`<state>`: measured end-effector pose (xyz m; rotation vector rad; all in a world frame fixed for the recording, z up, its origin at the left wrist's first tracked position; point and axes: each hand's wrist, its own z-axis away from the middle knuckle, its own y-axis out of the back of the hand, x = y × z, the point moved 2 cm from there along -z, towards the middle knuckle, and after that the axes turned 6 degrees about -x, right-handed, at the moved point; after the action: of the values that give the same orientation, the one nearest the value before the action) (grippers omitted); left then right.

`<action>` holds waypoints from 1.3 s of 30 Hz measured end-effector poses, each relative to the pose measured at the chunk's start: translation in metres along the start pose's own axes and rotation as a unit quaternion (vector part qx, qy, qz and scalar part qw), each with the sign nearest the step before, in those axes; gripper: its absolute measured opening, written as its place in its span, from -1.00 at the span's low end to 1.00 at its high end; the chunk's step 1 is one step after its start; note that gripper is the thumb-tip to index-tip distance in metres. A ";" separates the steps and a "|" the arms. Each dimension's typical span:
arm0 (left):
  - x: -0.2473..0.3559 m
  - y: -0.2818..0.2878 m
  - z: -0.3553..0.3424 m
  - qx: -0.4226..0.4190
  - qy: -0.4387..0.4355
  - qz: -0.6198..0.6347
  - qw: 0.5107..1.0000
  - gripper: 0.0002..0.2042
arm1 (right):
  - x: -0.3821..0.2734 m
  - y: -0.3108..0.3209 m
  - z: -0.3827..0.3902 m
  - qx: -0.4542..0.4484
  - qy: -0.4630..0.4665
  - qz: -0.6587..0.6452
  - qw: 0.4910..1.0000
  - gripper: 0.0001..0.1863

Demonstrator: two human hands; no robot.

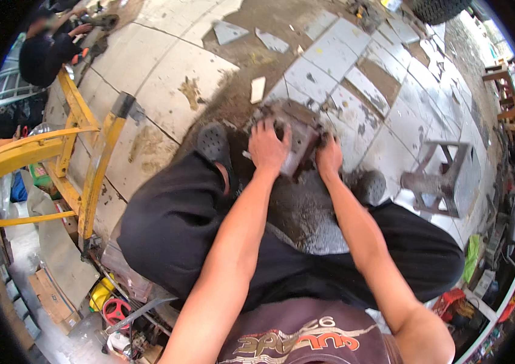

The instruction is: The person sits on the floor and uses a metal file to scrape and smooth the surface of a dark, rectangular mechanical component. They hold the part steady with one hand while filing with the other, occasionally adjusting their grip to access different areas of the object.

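Note:
A dirty, brown-grey boxy metal part (301,144) stands on the wet floor between my feet. It has holes and a rough, broken-looking far edge; its exact kind I cannot tell. My left hand (267,145) grips its left side from above, thumb toward the middle. On the opposite side, my right hand (329,155) has its fingers curled over the edge, partly hidden. Dark wet dirt and a shiny puddle (312,218) lie just on the near side of the part.
A yellow metal frame (90,176) stands close on my left. To the right is a grey plastic stool (442,179). Broken tiles (272,41) lie ahead. Another person (48,51) crouches at the far left. Tools and clutter, including a red handwheel (116,311), lie at lower left.

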<state>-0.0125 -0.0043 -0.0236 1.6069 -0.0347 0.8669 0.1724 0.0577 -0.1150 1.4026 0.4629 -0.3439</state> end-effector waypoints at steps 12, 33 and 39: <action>-0.001 -0.002 -0.002 0.020 -0.004 -0.003 1.000 -0.51 | -0.020 0.015 -0.001 0.064 0.043 -0.173 0.982 -0.71; -0.004 -0.006 -0.005 0.008 0.001 -0.029 1.000 -0.46 | 0.005 0.031 0.045 -0.474 0.138 0.045 0.869 -0.52; -0.004 -0.003 -0.004 -0.004 0.012 -0.030 0.999 -0.45 | 0.006 0.078 -0.015 -0.084 0.095 -0.211 0.969 -0.54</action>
<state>-0.0157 -0.0021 -0.0283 1.5812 0.0270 0.8378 0.2145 0.0843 -0.0527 1.1690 0.9332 -0.5028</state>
